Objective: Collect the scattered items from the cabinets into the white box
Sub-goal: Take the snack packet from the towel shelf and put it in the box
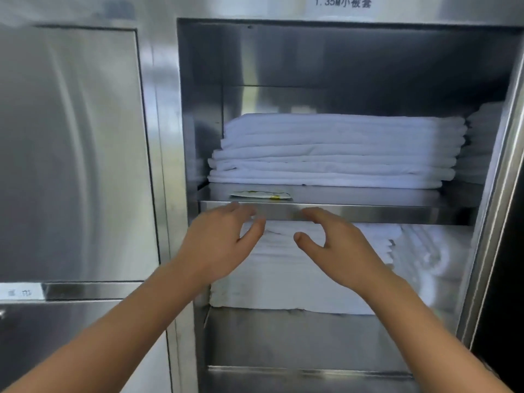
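A flat white packet with yellow print [261,194] lies on the front of the steel shelf [368,207] in the open cabinet, before a stack of folded white linen [337,151]. My left hand [224,242] hovers just below the shelf's front lip, fingers apart, holding nothing. My right hand [337,248] is beside it at the same height, also spread and empty. Both hands are in front of the lower linen stack [283,279]. The white box is not in view.
To the left a closed stainless cabinet door [71,151] fills the wall, with a labelled strip [22,293] under it. More rolled white linen [431,256] sits at the lower right. A label with "1.35M" [343,2] is above the compartment.
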{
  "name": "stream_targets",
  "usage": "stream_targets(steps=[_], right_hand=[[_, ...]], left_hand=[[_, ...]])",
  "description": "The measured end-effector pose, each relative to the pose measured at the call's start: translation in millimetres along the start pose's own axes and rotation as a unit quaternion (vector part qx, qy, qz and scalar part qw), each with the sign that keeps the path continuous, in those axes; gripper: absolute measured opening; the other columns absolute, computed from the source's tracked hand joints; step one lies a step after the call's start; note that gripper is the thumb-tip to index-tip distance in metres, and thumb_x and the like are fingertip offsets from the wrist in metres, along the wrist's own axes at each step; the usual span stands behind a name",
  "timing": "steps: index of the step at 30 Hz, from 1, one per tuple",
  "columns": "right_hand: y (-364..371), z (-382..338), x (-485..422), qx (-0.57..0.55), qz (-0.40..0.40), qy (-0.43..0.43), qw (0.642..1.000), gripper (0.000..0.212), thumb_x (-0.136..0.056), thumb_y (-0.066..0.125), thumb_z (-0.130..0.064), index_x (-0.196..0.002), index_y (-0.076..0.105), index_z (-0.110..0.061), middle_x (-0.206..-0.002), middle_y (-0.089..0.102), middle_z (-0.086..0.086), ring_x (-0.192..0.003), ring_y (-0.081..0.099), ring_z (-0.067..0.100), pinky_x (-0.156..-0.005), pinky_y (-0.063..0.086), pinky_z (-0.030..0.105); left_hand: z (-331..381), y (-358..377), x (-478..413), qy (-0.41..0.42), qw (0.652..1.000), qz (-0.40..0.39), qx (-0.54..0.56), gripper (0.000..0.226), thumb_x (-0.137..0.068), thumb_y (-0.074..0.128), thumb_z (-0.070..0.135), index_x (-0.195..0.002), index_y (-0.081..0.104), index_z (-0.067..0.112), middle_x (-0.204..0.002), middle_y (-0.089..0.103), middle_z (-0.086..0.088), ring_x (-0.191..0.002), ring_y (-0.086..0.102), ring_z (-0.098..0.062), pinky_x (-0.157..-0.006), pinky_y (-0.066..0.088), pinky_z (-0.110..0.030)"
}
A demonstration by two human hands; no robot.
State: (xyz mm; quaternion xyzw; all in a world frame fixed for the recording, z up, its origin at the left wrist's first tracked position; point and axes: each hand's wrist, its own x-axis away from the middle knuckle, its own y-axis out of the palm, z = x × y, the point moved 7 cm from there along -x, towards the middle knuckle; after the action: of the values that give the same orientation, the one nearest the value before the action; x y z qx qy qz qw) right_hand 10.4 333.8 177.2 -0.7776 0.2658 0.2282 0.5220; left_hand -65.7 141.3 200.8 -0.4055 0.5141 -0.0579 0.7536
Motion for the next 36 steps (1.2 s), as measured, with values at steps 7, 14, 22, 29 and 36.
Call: stream_targets(steps=[7, 14, 22, 29, 36], right_hand=[[12.2, -53.4, -60.7, -0.036, 0.022, -0.071, 0.997, 0.059, -0.095, 0.059, -0.046, -0.149, 0.043, -0.030, -0.146, 0.051, -0.010, -0.135, 0.042, 0.010, -0.099, 0.034, 0.024], [57.4, -38.2, -101.5, 0.044, -0.084, 0.000, 0.995, 0.075, -0.097, 0.058, -0.049, -0.159, 0.028, -0.018, -0.161, 0.037, 0.007, -0.146, 0.036, 0.028, -0.117, 0.030, 0.039], [54.9, -28.9, -83.5, 0.099, 0.036, -0.043, 0.994, 0.049, -0.089, 0.071, -0.036, -0.134, 0.061, -0.020, -0.125, 0.065, 0.003, -0.115, 0.056, 0.027, -0.097, 0.043, 0.038], [51.3, -27.8, -82.9, 0.062, 0.039, -0.051, 0.996, 0.056, -0.084, 0.077, -0.031, -0.136, 0.061, -0.017, -0.133, 0.065, 0.003, -0.122, 0.056, 0.026, -0.101, 0.043, 0.036], [33.2, -29.2, -65.7, 0.094, 0.124, -0.061, 0.986, 0.024, -0.081, 0.076, -0.017, -0.105, 0.075, -0.018, -0.098, 0.073, -0.001, -0.091, 0.063, 0.026, -0.078, 0.051, 0.037]], left_hand=[[-9.1, -42.7, 6.6, 0.001, 0.999, 0.004, -0.051, 0.044, -0.098, 0.036, 0.052, -0.112, 0.066, 0.023, -0.099, 0.067, 0.006, -0.083, 0.061, -0.015, -0.073, 0.047, -0.031], [-16.0, -48.1, 10.9, -0.013, 0.999, 0.019, -0.048, 0.037, -0.099, 0.042, 0.046, -0.112, 0.067, 0.022, -0.102, 0.068, 0.006, -0.084, 0.060, -0.015, -0.069, 0.035, -0.028], [-29.1, -43.6, 18.4, -0.032, 0.999, 0.016, -0.024, 0.038, -0.099, 0.038, 0.047, -0.103, 0.067, 0.024, -0.104, 0.067, 0.010, -0.086, 0.060, -0.014, -0.073, 0.038, -0.029], [-28.5, -34.6, 18.3, -0.035, 0.999, 0.009, -0.018, 0.038, -0.100, 0.037, 0.047, -0.107, 0.066, 0.025, -0.101, 0.067, 0.009, -0.084, 0.060, -0.014, -0.077, 0.046, -0.032], [-30.7, -30.3, 23.3, -0.037, 0.999, 0.018, -0.007, 0.037, -0.100, 0.038, 0.047, -0.109, 0.067, 0.025, -0.099, 0.066, 0.010, -0.083, 0.059, -0.013, -0.073, 0.043, -0.030]])
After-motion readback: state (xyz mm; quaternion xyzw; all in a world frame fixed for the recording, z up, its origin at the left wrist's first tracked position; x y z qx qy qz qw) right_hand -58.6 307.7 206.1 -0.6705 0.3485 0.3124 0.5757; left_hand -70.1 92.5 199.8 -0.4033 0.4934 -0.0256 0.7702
